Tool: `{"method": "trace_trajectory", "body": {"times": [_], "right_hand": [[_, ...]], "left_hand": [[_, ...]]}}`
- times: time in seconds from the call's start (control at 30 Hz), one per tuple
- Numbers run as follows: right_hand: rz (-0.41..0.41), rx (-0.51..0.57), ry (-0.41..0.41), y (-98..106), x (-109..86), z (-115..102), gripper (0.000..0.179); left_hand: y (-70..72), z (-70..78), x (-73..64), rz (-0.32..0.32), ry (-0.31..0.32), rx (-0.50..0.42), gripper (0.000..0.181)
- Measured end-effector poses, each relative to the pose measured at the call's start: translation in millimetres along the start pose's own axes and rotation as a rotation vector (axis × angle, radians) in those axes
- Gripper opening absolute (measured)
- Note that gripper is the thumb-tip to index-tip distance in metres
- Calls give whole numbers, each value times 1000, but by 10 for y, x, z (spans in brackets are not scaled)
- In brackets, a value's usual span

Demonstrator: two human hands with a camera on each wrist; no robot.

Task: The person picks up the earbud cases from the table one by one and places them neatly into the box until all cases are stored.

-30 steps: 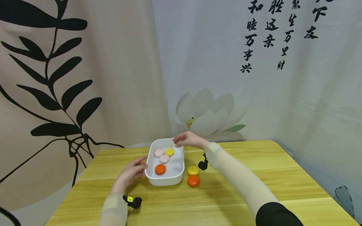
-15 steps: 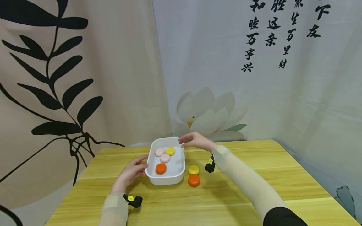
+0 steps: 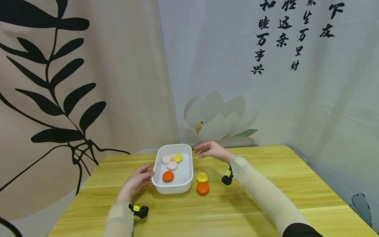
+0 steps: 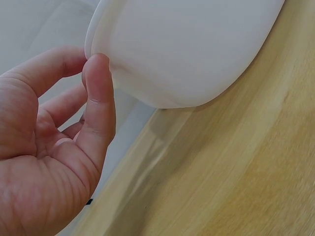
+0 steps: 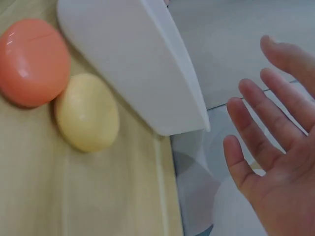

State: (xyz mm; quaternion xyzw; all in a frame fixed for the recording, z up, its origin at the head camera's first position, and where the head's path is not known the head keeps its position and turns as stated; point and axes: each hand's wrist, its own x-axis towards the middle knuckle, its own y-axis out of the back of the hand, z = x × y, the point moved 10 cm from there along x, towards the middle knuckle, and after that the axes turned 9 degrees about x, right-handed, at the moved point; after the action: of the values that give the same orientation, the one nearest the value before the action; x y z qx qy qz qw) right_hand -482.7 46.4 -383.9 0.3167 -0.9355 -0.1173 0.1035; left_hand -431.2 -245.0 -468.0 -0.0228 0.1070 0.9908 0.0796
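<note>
With 12 o'clock as the side farthest from the person, the white tray (image 3: 173, 190) is standing flat on the wooden bench (image 3: 296, 184), near its far edge. At the tray's 9 o'clock, the left hand (image 3: 139, 179) is holding on to the side; its thumb and index finger are pinching the rim. The right hand (image 3: 214, 151) is hovering between 2 and 3 o'clock, just beside the tray; its fingers are spreading, gripping nothing and staying clear of the rim.

Inside the tray, an orange disc (image 3: 167, 176) is lying towards 7 o'clock, a pale pink disc (image 3: 166, 160) towards 11 and a yellow disc (image 3: 177, 158) towards 1, while a second pink disc (image 3: 172, 166) is sitting near the middle, close to those two. Outside, a loose yellow disc (image 3: 202, 177) is lying between 3 and 4 o'clock and a loose orange disc (image 3: 202, 189) at 4, their edges appearing to meet.

Each wrist is carrying a small black camera (image 3: 227, 179) over a pale sleeve (image 3: 263, 194). Behind the bench, towards 12 o'clock, a faint flower print (image 3: 217, 121) is showing on the hanging cloth (image 3: 207, 59), and black leaves (image 3: 78, 98) are spreading towards 10.
</note>
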Motion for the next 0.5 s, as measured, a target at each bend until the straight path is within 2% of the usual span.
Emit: {"method": "trace_trajectory", "body": {"times": [0.2,0.5], "right_hand": [[1,-5,-26,7,-116,163,39],[-14,38,-36,-44,-252,377,45]], "left_hand": [[-2,-48,12,13,18,-1,55],[6,-39,26,10,12,6,53]]}}
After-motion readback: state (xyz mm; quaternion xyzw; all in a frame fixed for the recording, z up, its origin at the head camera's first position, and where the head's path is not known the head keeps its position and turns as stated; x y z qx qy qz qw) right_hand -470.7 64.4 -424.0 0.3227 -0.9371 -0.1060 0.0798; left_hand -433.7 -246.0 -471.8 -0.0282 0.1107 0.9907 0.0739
